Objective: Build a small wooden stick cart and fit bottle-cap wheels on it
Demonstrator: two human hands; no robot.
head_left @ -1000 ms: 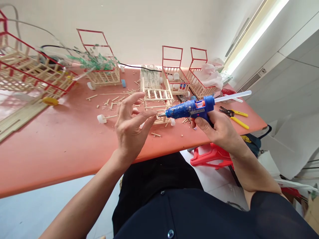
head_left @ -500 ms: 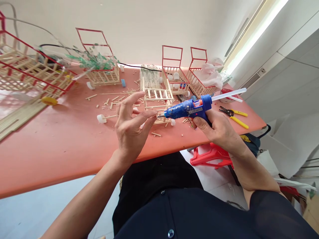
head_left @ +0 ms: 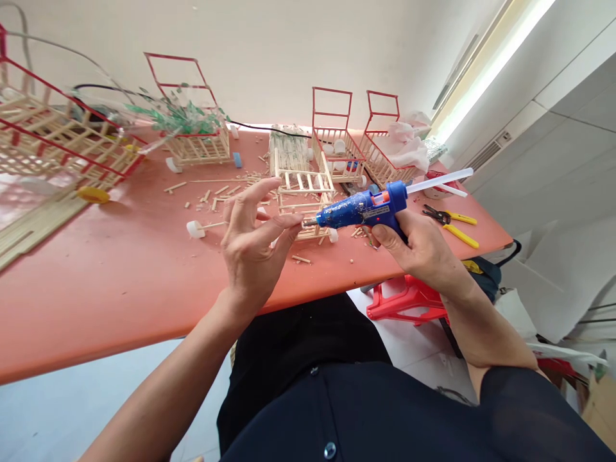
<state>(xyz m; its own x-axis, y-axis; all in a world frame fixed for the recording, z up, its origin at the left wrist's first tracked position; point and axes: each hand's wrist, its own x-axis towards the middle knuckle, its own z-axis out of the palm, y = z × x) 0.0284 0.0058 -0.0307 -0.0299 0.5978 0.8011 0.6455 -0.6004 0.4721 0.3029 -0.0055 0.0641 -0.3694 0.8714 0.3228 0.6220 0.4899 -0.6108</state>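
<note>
My right hand (head_left: 416, 247) is wrapped round the handle of a blue hot glue gun (head_left: 353, 210), its red light on and a clear glue stick (head_left: 440, 181) poking out the back. The nozzle points left and meets the fingertips of my left hand (head_left: 257, 247). Thumb and forefinger of that hand are pinched together; whatever small piece lies between them is too small to make out. Behind the gun stands a little unpainted cart frame (head_left: 304, 183) of wooden sticks, partly covered. A stick axle with a white cap wheel (head_left: 195, 229) lies left of my left hand.
Red-trimmed stick carts (head_left: 332, 144) stand along the wall, one loaded with green plastic foliage (head_left: 185, 119). Stick offcuts (head_left: 221, 190) litter the orange table (head_left: 144, 282). Yellow-handled pliers (head_left: 459, 232) lie at right. A large cart (head_left: 62, 141) and flat wood strips (head_left: 38, 224) occupy the left. Below is a red stool (head_left: 409, 301).
Both hands and the glue gun stay almost in place, nozzle still at the left fingertips. The whole view has shifted very slightly.
</note>
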